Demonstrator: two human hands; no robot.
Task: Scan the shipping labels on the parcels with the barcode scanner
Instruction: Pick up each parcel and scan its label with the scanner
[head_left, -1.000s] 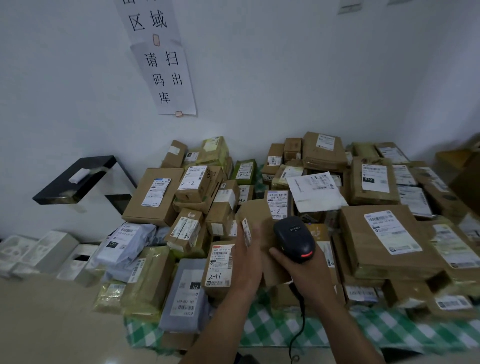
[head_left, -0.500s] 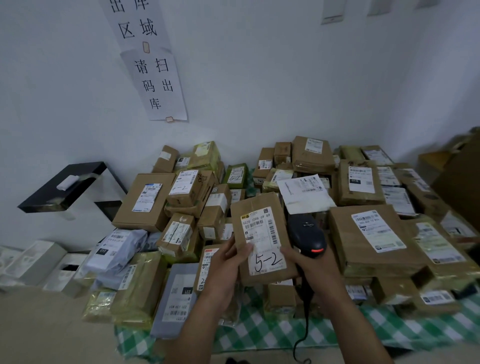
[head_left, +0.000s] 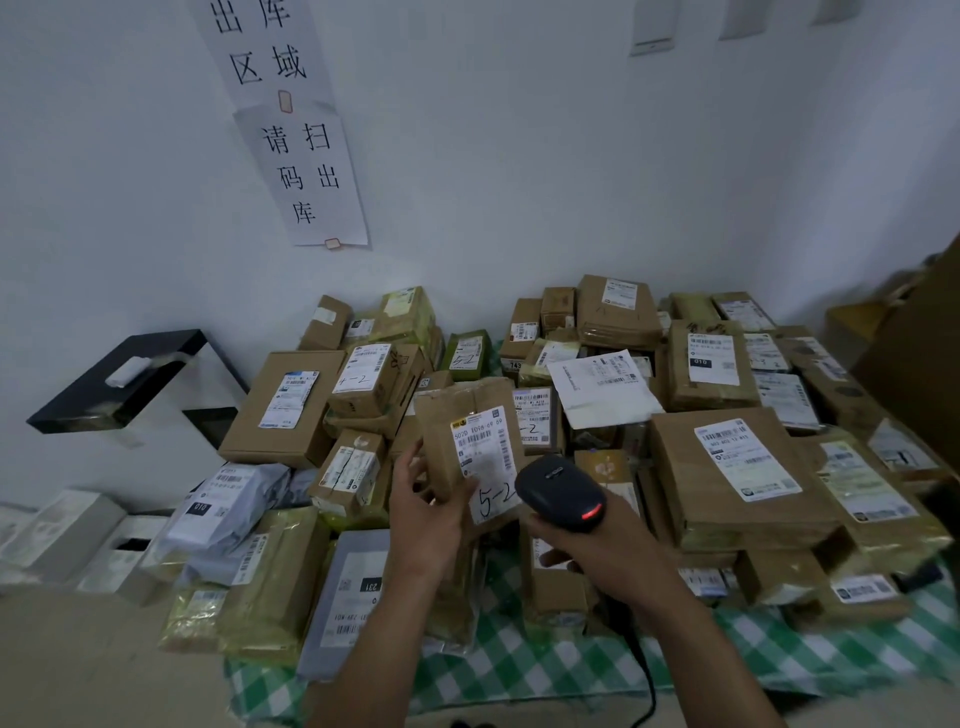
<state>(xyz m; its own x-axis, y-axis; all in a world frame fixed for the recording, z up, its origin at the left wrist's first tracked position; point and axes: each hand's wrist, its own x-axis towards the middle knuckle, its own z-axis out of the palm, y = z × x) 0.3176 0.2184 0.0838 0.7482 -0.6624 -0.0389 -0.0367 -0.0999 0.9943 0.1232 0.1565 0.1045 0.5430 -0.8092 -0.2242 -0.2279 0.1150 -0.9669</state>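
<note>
Your left hand (head_left: 423, 519) grips a brown paper parcel (head_left: 452, 415) by its lower left side. Your right hand (head_left: 597, 551) is wrapped round the handle of the black barcode scanner (head_left: 558, 491).

Surface (head_left: 519, 670): covered by a green checked cloth that shows bare only along the front edge.

Heap of parcels (head_left: 363, 384): cartons and padded bags piled across the surface, from the front edge to the back edge at the wall.

Largest carton (head_left: 691, 499): flat, label upward, toward the right edge.

Held parcel: raised upright over the middle of the heap, nearer the front edge. Its white shipping label (head_left: 480, 447) faces you, with "5-2" handwritten at the bottom.

Scanner: just beside the label's lower right corner, with a red light (head_left: 592, 514) lit on its head. Its cable (head_left: 649, 691) hangs past the front edge.
</note>
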